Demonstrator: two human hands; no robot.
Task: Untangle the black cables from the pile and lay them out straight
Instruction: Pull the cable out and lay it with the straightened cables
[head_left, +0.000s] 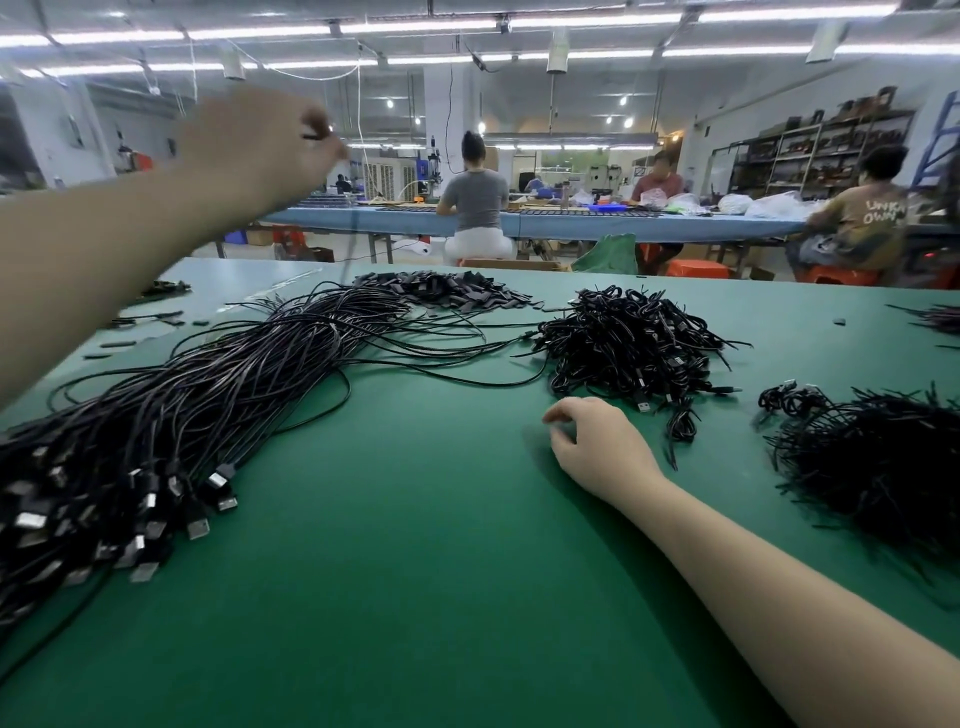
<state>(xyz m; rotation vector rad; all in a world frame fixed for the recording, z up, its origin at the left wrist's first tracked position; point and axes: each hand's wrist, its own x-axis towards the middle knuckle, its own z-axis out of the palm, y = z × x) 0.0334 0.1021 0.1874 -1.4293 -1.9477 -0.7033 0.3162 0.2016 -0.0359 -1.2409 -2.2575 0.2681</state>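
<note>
A long bundle of straightened black cables (218, 384) lies diagonally across the left of the green table (415, 571), its USB plugs (140, 514) fanned out at the near left. A tangled pile of black cables (628, 343) sits at centre right. My left hand (260, 140) is raised high above the bundle, blurred, pinching one thin black cable (349, 244) that hangs down to the table. My right hand (597, 441) rests on the mat just in front of the tangled pile, fingers loosely curled, holding nothing.
A second dense heap of black cables (878, 467) lies at the right edge. Small black sleeves (447, 288) are piled at the far side of the table. Several people sit at a blue workbench (571, 221) behind.
</note>
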